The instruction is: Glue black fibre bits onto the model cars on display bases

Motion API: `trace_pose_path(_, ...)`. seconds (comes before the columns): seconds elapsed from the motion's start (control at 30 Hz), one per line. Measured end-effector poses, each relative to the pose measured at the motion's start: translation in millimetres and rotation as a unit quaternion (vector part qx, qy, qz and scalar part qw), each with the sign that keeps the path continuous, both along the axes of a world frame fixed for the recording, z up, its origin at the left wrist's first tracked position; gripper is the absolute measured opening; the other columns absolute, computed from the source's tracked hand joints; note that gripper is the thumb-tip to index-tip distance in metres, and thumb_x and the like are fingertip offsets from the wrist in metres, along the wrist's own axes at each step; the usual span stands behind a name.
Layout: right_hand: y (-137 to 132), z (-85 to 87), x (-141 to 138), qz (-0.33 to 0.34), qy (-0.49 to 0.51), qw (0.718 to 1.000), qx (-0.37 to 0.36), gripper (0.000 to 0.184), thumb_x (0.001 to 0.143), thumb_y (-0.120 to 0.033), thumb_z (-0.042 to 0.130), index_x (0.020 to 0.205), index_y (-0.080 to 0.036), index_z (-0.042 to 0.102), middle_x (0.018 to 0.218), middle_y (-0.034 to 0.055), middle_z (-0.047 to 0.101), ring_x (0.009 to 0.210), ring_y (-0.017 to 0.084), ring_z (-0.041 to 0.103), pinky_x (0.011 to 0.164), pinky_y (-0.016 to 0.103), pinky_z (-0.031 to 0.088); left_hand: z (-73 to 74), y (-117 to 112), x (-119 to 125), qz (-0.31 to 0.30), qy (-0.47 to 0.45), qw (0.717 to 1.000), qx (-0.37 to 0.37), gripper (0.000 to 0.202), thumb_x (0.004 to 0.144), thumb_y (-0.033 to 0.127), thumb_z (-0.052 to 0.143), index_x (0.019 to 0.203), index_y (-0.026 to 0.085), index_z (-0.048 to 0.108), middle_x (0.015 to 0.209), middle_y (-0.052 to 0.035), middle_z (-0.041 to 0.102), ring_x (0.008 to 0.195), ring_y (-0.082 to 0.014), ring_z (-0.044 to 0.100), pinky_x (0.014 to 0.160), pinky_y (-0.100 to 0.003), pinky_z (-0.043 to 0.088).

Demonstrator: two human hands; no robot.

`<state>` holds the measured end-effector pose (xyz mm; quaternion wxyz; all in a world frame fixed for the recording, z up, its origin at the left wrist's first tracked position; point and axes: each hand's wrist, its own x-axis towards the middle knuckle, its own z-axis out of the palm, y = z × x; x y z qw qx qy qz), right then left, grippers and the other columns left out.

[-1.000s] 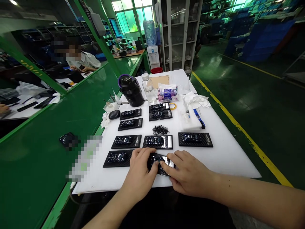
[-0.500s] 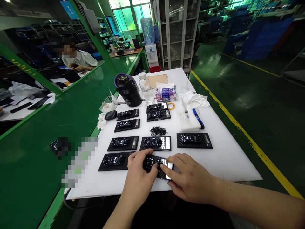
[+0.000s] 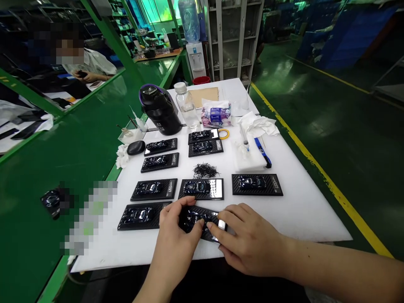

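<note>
A dark model car on a black carbon-patterned base lies tilted between my hands at the table's near edge. My left hand is closed around its left end, the thumb pressing near the car's side. From the right, my right hand grips the base's shiny end, with a fingertip close to the left thumb. My fingers hide parts of the car and base. Just beyond stands another model car on a base with a shiny plate. To the left, a further one almost touches my left hand.
Several more based model cars stand in rows, one at the right. A pile of small black strips lies mid-table. Farther back are a black jug, clear bottle, tissue pack and yellow tape roll. A co-worker sits at left.
The camera view has shifted, so the table items sit lower and farther left. Both hands keep hold of the model car's base, which looks slightly more turned.
</note>
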<state>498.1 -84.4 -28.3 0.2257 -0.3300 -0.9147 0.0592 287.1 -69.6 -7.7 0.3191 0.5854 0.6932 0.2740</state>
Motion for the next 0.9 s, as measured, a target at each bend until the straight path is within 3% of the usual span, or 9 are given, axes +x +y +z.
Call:
trace_pose_path(0.2, 1.4, -0.6, -1.2, -0.001, 0.001, 1.000, 0.001, 0.042, 0.093, -0.029, 0.049, 0.132, -0.015, 0.056, 0.118, 0.0114, 0.057, 0.101, 0.026, 0.049, 0.079, 0.041, 0.042, -5.9, -1.1, -1.7, -0.007, -0.014, 1.000, 0.021, 0.053, 0.079, 0.037, 0.064, 0.129, 0.030, 0.049, 0.123, -0.0051, 0.057, 0.122, -0.0245, 0.052, 0.114, -0.052, 0.035)
trace_pose_path(0.6, 1.1, 3.4, -0.9, 0.004, 0.016, 0.999, -0.031, 0.045, 0.092, -0.028, 0.051, 0.134, -0.015, 0.055, 0.118, 0.0125, 0.057, 0.104, 0.026, 0.049, 0.086, 0.042, 0.044, 0.9, 0.2, 4.2, 0.011, -0.007, 1.000, 0.013, 0.043, 0.072, 0.035, 0.066, 0.112, 0.025, 0.054, 0.120, -0.0081, 0.054, 0.121, -0.0291, 0.050, 0.111, -0.057, 0.035)
trace_pose_path(0.9, 3.8, 5.2, -2.9, -0.004, 0.015, 1.000, -0.022, 0.045, 0.091, -0.027, 0.050, 0.135, -0.016, 0.055, 0.115, 0.0107, 0.057, 0.099, 0.023, 0.047, 0.082, 0.039, 0.041, -1.6, -2.7, 0.0, -0.038, 0.040, 0.998, 0.038, 0.033, 0.080, 0.035, 0.062, 0.111, 0.025, 0.056, 0.117, -0.0087, 0.055, 0.118, -0.0302, 0.046, 0.106, -0.059, 0.039)
